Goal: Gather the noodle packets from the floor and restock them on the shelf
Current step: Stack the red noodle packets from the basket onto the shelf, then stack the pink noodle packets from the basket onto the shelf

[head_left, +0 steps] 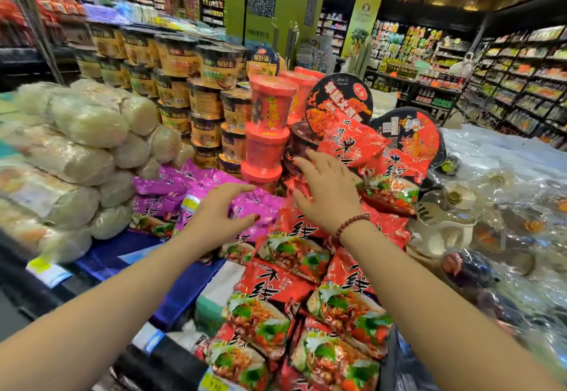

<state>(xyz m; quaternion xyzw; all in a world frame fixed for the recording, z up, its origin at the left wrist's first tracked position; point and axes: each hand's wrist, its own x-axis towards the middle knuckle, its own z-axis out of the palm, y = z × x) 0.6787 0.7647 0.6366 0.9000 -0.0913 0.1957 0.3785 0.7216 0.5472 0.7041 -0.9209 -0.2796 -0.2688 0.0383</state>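
Note:
Red noodle packets [277,294] lie in overlapping rows down the middle of the shelf, with more of them [388,173] heaped at the back right. Purple noodle packets [165,189] are stacked to their left. My left hand [219,211] rests on a purple packet [260,209], thumb and fingers spread over its edge. My right hand [326,189] lies flat with straight fingers on the red packets at the top of the pile. Neither hand plainly grips a packet.
Red cup noodles [270,127] and round black bowl noodles [339,101] stand right behind the hands. Stacked brown noodle bowls [184,84] fill the back. Bagged pale vermicelli [76,151] sits left. Plastic-wrapped bowls [478,206] lie right. Price tags [46,269] line the shelf edge.

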